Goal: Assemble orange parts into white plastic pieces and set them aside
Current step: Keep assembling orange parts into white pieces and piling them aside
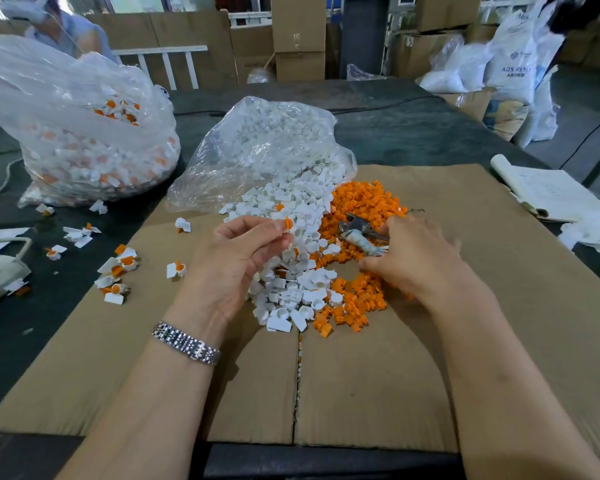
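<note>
Roughly a dozen assembled pieces [118,271] set aside left on the table [49,306], big white [291,271] and orange piles [361,202] remain; left hand [236,258] pinches a white-orange piece [286,224], right hand [413,258] fingers curled in orange pile, grip unclear.

A heap of small white plastic pieces [291,271] spills down the middle of the cardboard sheet [499,306]. Loose orange parts [361,199] lie piled just beside it on the right, touching it. Finished pieces with orange inserts [118,271] lie scattered to the left, well apart from the heap.
</note>
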A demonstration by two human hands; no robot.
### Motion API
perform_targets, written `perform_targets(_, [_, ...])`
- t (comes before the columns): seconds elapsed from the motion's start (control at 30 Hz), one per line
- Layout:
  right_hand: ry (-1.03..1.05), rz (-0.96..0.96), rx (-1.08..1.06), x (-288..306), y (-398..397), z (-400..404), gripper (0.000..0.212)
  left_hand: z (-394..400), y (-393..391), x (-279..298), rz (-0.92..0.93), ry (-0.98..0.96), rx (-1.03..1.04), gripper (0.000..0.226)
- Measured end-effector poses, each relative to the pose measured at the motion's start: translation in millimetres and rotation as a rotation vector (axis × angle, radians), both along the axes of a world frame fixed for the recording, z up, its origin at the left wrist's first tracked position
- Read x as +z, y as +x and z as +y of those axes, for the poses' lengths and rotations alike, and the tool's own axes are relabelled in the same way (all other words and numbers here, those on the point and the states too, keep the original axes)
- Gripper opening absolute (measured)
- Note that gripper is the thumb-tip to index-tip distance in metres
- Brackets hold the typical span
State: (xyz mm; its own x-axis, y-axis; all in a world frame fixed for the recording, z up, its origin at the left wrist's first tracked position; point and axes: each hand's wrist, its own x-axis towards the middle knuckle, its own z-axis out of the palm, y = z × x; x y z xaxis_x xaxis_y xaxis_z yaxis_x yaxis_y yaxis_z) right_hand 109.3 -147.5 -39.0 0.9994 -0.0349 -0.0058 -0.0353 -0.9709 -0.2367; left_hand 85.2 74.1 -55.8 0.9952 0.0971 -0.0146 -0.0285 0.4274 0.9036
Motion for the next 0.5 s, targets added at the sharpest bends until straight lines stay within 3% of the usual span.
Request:
perform_targets(0.1, [-0.070, 0.015, -0.002, 3.1, 1.4, 1.6, 0.039, 2.4, 0.4, 0.2, 0.003, -0.019, -0.004, 0.012])
perform_targets(0.23, [-0.066, -0.008, 0.008, 5.0, 0.7, 3.5, 0.033, 0.6, -1.1, 1.2, 0.020, 0.014, -0.017, 0.018])
perform_targets(0.33, [-0.013, -0.080, 0.042, 14.6, -1.3, 2.0, 0.027, -0.3, -3.2, 2.2, 0.016, 0.010, -0.052, 0.008])
perform_targets(0.5, [0.409, 0.047, 0.156, 44.7, -12.1, 4.4, 0.031, -1.2, -5.1, 4.1, -0.024, 0.005, -0.039, 0.007])
